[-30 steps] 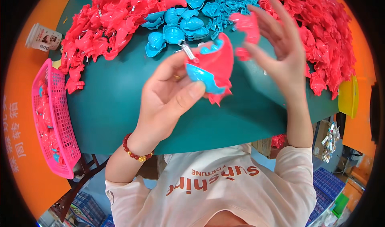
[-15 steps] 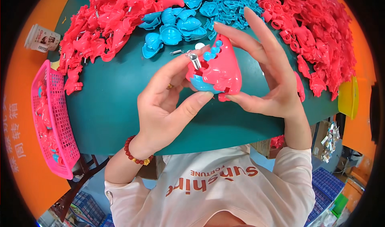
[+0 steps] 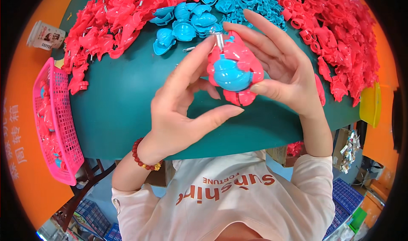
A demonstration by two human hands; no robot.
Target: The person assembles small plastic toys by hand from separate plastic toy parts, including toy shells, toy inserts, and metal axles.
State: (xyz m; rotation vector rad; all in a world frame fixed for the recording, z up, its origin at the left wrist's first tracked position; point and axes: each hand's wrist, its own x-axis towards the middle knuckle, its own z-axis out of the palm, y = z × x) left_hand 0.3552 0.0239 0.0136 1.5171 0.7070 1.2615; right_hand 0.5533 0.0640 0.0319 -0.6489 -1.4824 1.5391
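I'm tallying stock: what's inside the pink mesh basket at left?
Inside the pink mesh basket, glossy red pieces and a few blue parts show; whatever lies beneath them is covered.

— Is the red toy [image 3: 257, 67] wholly shown?
— No; its back is hidden, and one side is partly covered by the right hand [image 3: 293, 81].
— The right-hand red pile [image 3: 342, 49]?
— Cut off by the top edge.
— The little blue pieces [image 3: 253, 5]?
— Too small to be told apart.

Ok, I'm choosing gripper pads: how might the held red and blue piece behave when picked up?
The red and blue piece is probably stiff, showing no sag in the right hand; its glossy surface may be slippery; its rounded blue dome could make it rock.
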